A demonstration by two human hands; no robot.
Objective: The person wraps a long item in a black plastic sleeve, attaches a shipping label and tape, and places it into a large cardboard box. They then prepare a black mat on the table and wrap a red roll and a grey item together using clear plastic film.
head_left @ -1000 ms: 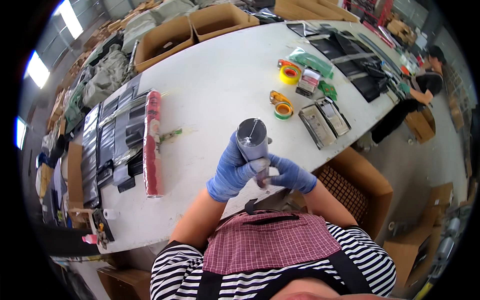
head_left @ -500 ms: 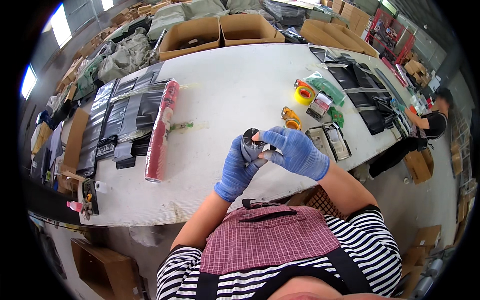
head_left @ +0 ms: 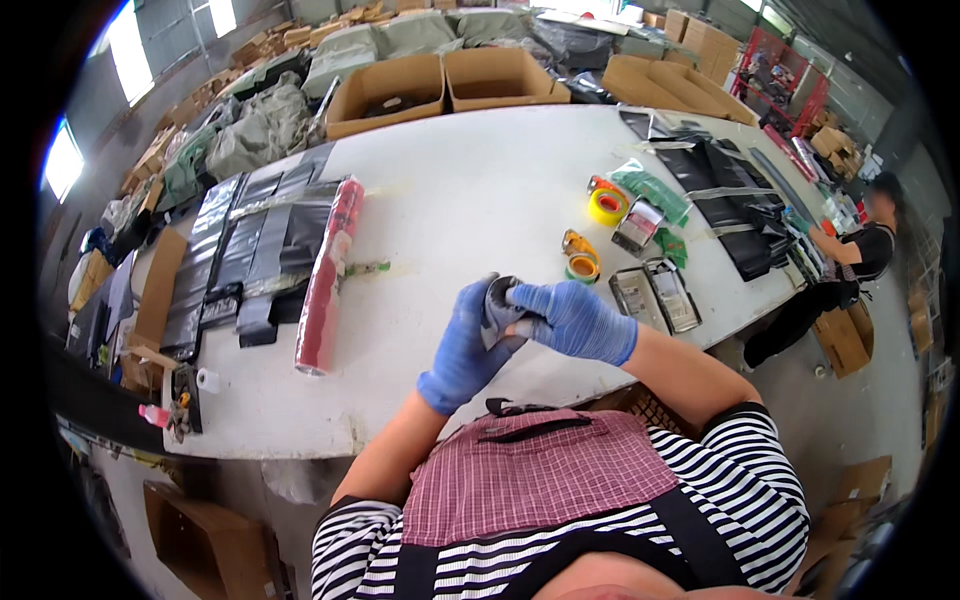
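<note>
Gloved fingers: it's all close work, the left hand [head_left: 460, 350] curled round a grey roll [head_left: 496, 318] and clamped on its body, the right hand [head_left: 580, 320] with its fingertips close together at the far end; whether they pinch the rim, I cannot tell.
Grey roll: up in front of the chest, over the near part of the white table [head_left: 450, 180], mostly hidden by gloves.
Which way it lies: at 9 o'clock from the right fingertips and touching them, and at 1 o'clock from the left palm, which hugs it from the 8 o'clock side.
Long axis: strongly foreshortened, seemingly tipped with the dark hollow end up toward 1 o'clock and the body running down toward 7.
Nearer hand: neither wins, both touch; the left has the body, the right works the end.
Red-wrapped roll: out at 9 o'clock from the hands, red-wrapped roll [head_left: 328, 290] flat on the table, leaning from 1 to 7.
Tape corner: orange tape dispenser [head_left: 580, 258] at 2 o'clock, yellow tape roll [head_left: 606, 207] just beyond it, hinged case [head_left: 655, 298] spread wide at 3.
Dark packages: one batch [head_left: 265, 240] at 10 o'clock, another batch [head_left: 725, 205] at 2, farther off.
</note>
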